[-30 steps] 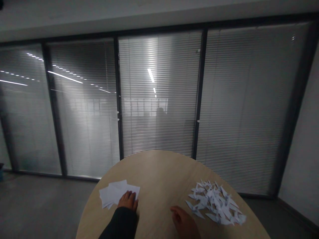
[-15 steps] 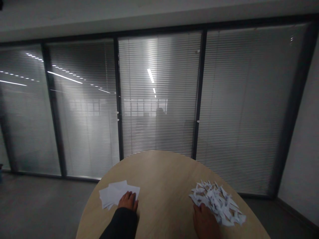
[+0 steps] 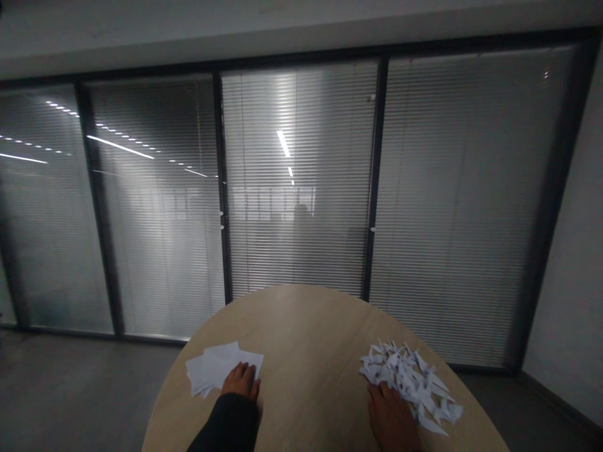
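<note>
On the left of the round table, my left hand lies flat over the right edge of a fanned stack of white paper sheets, its fingers stretched out. Across from it, a heap of small folded white paper pieces, with pointed tips like origami cranes, spreads over the right side. My right hand rests back up at the near left edge of this heap, fingers forward and touching the pieces. Nothing shows in its grip, though the fingertips are partly lost in the dim light.
The round wooden table has a curved far edge. Behind it stands a glass partition with blinds and dark frames. Grey floor shows at the left, and a pale wall at the right.
My right hand has shifted slightly right against the heap, and some folded pieces at its near side have slid towards me. My left hand stays on the sheets.
</note>
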`<state>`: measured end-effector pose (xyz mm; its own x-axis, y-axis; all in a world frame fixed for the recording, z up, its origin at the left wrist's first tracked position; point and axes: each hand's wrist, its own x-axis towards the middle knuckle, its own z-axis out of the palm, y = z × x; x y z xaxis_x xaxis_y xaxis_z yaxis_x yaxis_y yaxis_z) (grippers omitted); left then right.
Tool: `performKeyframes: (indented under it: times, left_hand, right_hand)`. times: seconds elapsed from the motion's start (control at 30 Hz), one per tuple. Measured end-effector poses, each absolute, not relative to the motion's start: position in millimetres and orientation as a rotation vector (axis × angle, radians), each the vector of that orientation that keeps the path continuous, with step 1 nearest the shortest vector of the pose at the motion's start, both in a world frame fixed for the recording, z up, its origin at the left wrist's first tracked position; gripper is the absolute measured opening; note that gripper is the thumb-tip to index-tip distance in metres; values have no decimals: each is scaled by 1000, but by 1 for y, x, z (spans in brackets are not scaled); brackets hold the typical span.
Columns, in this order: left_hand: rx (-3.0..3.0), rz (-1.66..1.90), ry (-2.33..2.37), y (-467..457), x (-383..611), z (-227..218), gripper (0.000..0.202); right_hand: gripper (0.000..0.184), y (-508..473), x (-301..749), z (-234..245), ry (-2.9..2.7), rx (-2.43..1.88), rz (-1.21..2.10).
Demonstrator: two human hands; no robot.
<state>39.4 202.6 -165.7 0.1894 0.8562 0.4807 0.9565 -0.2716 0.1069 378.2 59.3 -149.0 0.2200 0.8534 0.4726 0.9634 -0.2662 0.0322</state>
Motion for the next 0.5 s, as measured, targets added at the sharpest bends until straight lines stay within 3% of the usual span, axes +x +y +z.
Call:
performKeyframes:
  times: [0.5]
  left_hand:
    - [-2251,-766,-1735,198,30,-167,34]
  right_hand:
    - [31,66,368,-156,-1790,-1748,-615]
